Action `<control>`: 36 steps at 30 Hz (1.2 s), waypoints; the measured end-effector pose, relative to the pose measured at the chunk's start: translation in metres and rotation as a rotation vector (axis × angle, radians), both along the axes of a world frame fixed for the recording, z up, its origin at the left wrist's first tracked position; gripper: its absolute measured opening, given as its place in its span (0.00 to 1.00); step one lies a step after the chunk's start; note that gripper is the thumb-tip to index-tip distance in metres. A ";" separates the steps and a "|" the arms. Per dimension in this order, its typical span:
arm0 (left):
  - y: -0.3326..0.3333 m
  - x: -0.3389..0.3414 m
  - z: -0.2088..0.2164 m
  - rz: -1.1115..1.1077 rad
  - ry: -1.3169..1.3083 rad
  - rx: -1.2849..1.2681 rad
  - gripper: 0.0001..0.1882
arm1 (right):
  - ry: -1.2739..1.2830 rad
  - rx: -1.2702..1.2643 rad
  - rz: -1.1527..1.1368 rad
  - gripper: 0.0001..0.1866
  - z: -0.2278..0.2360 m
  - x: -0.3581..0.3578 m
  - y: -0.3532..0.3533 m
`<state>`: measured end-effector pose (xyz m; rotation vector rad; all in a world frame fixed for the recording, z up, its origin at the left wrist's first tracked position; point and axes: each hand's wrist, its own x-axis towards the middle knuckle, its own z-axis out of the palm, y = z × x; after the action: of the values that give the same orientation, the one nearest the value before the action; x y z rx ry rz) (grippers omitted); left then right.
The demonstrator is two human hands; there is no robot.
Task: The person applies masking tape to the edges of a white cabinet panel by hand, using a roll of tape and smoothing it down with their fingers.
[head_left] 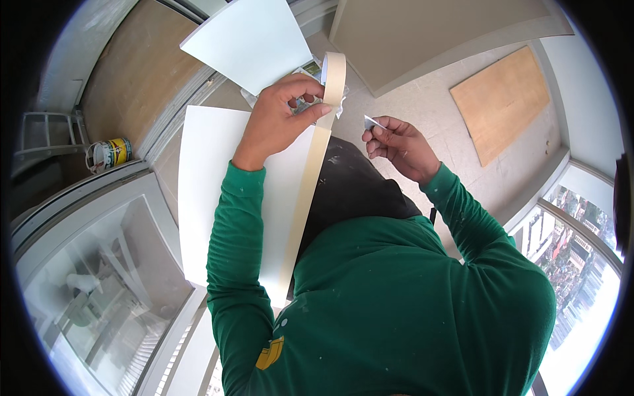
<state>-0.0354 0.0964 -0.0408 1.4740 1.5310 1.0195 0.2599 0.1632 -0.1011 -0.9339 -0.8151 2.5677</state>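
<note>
A white board (211, 204) lies lengthwise before me, close to my left leg. Cream masking tape (308, 191) runs along its right edge. It leads up to a tape roll (335, 74) standing on edge at the far end. My left hand (277, 119) grips that roll, the thumb pressing on the tape and the fingers curled at the roll's inner side. Off to the right and apart from the board, my right hand (408, 150) pinches a small, thin, grey blade-like piece (372, 123) between thumb and fingers.
A second white board (254, 43) stands beyond my left hand. Further right are a large beige panel (422, 39) and a tan sheet (502, 105) on the tiled floor. At left are a paint bucket (109, 154) and a glass door (112, 290); a window (574, 257) is at right.
</note>
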 end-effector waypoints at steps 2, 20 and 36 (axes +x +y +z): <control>-0.001 0.002 0.006 -0.010 0.015 -0.010 0.07 | 0.011 -0.003 0.056 0.11 0.030 -0.008 -0.011; -0.009 0.016 0.035 -0.042 0.013 0.001 0.11 | -0.150 0.008 0.161 0.12 0.060 -0.048 -0.032; -0.011 0.011 0.039 -0.087 -0.067 -0.041 0.11 | -0.192 0.013 0.109 0.15 0.056 -0.055 -0.035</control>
<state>-0.0239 0.0858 -0.0016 1.4506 1.4200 0.9719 0.2045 0.1279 -0.0448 -1.1764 -0.9577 2.5897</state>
